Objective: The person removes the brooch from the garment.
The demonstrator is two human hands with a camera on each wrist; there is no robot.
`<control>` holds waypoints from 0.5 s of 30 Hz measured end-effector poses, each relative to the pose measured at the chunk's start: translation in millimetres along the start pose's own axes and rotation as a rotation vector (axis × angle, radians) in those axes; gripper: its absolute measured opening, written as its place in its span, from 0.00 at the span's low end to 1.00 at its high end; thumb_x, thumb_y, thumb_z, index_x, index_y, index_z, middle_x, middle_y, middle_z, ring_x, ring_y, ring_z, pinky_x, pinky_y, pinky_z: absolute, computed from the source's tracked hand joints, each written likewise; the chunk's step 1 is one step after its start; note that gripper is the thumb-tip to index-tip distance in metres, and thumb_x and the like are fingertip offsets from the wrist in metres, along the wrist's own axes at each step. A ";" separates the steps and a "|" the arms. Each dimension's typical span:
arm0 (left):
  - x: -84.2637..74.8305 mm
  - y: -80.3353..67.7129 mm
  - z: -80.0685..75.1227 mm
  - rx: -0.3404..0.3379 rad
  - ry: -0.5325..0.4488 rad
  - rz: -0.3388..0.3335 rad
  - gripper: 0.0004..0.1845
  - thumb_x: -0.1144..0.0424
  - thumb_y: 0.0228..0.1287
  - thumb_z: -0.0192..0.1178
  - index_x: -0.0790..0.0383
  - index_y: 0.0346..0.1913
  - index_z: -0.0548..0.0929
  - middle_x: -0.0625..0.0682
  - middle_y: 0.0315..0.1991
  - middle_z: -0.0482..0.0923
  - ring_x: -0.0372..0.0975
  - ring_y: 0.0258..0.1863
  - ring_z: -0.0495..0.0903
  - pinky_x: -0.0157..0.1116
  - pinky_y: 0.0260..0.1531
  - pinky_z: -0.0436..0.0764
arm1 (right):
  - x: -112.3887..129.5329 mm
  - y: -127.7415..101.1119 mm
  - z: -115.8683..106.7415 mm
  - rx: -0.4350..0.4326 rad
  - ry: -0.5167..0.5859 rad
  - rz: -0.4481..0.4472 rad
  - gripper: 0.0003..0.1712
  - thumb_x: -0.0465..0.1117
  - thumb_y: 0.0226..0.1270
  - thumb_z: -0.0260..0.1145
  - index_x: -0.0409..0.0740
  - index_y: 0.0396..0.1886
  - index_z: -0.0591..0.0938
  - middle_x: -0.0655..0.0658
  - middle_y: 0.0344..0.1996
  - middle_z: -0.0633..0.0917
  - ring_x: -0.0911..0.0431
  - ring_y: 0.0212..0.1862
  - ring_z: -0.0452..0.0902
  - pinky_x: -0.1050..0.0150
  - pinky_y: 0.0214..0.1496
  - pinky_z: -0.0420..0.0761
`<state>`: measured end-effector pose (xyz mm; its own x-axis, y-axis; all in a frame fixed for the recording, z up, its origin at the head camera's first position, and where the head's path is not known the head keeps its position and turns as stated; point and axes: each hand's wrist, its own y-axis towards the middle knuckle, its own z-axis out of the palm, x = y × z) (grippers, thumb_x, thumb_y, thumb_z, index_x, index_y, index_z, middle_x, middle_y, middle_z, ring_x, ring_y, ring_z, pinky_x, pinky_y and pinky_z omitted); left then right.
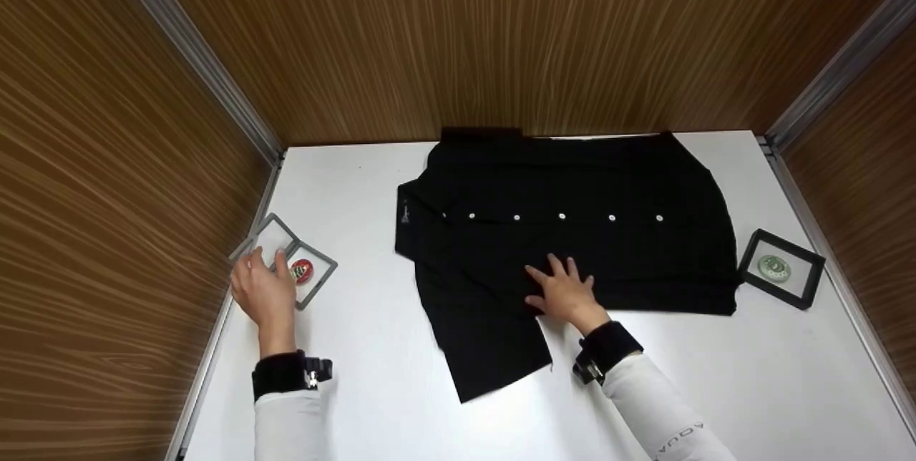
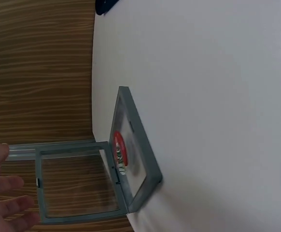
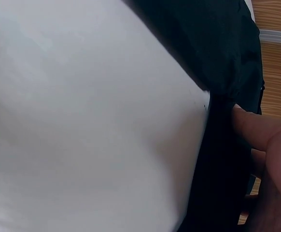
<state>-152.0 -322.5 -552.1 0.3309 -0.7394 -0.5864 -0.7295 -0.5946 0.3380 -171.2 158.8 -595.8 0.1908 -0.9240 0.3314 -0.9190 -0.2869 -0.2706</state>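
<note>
A black short-sleeved button-up shirt (image 1: 572, 182) lies spread on the white table, its collar to the left and one sleeve (image 1: 494, 364) reaching toward me. My right hand (image 1: 567, 296) rests on it with spread fingers, just above that sleeve's inner corner; the right wrist view shows the thumb (image 3: 251, 128) against the dark cloth. At the table's left side, a grey hinged display case (image 2: 140, 140) lies unfolded, with a round red medallion (image 1: 302, 271) inside. My left hand (image 1: 265, 289) is over it, fingers loosely bent and holding nothing, beside the raised clear lid (image 2: 41, 193).
Near the right edge, a black square frame (image 1: 816, 282) with a pale green disc (image 1: 774, 268) lies close to the shirt's hem. Wood-grain panels (image 1: 501, 39) wall in the table at the back and both sides. White table surface (image 1: 365, 346) shows between the case and shirt.
</note>
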 end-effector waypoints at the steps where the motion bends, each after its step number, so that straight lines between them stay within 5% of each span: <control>1: -1.4 4.2 -1.7 0.003 0.018 0.017 0.26 0.55 0.70 0.59 0.74 0.60 0.75 0.69 0.58 0.71 0.60 0.62 0.65 0.56 0.63 0.61 | -0.1 0.1 0.0 -0.002 -0.001 -0.002 0.35 0.55 0.69 0.64 0.53 0.73 0.69 0.31 0.73 0.57 0.26 0.71 0.45 0.20 0.58 0.53; 8: -5.5 28.4 -6.2 0.166 0.096 0.013 0.31 0.50 0.74 0.51 0.72 0.67 0.67 0.71 0.69 0.59 0.63 0.71 0.51 0.61 0.69 0.41 | -1.2 0.8 0.9 -0.006 -0.012 0.001 0.34 0.55 0.69 0.64 0.53 0.72 0.69 0.31 0.73 0.57 0.26 0.71 0.46 0.20 0.58 0.53; 15: -5.8 47.4 -6.6 0.321 0.175 -0.044 0.34 0.47 0.75 0.46 0.67 0.74 0.59 0.70 0.74 0.49 0.65 0.73 0.42 0.65 0.67 0.36 | -2.4 1.0 1.9 -0.009 0.002 -0.001 0.35 0.55 0.68 0.64 0.53 0.72 0.70 0.32 0.73 0.57 0.26 0.71 0.46 0.20 0.58 0.53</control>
<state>-184.5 -348.4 -527.8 0.4433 -0.7746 -0.4512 -0.8537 -0.5183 0.0511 -171.9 160.3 -598.6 0.1908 -0.9232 0.3335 -0.9219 -0.2852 -0.2621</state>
